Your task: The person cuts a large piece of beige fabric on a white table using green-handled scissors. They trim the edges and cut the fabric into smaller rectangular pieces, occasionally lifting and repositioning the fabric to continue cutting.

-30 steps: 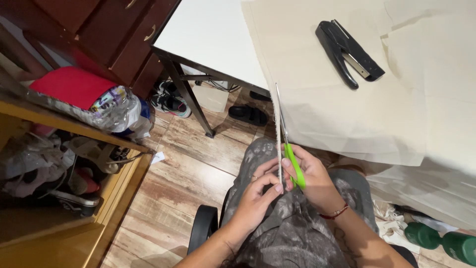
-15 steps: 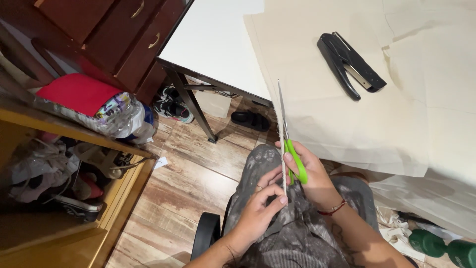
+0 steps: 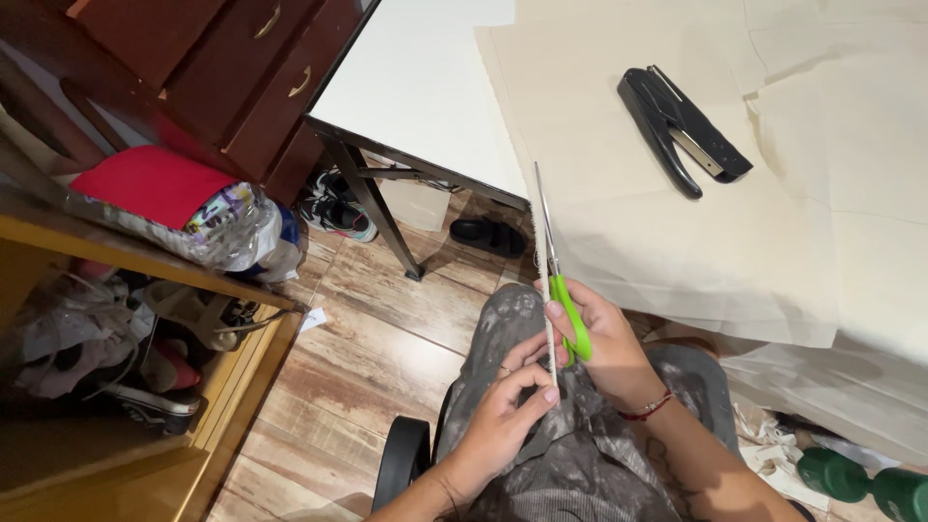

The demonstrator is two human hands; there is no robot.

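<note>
My right hand grips green-handled scissors, their blades pointing up toward the edge of a white table. My left hand pinches the lower end of a thin pale strip that runs up alongside the blades. Both hands hover over my lap, above grey patterned trousers. A large cream sheet of fabric lies on the table and hangs over its near edge, just right of the scissors. A black stapler rests on that sheet.
A wooden shelf at left carries a red item and a plastic bag, with clutter below. Dark wooden drawers stand behind. Shoes and a black sandal lie under the table. Green dumbbells sit at bottom right.
The view has drifted slightly. Both hands stay together at my lap with the scissors upright, and my left fingers have shifted on the strip.
</note>
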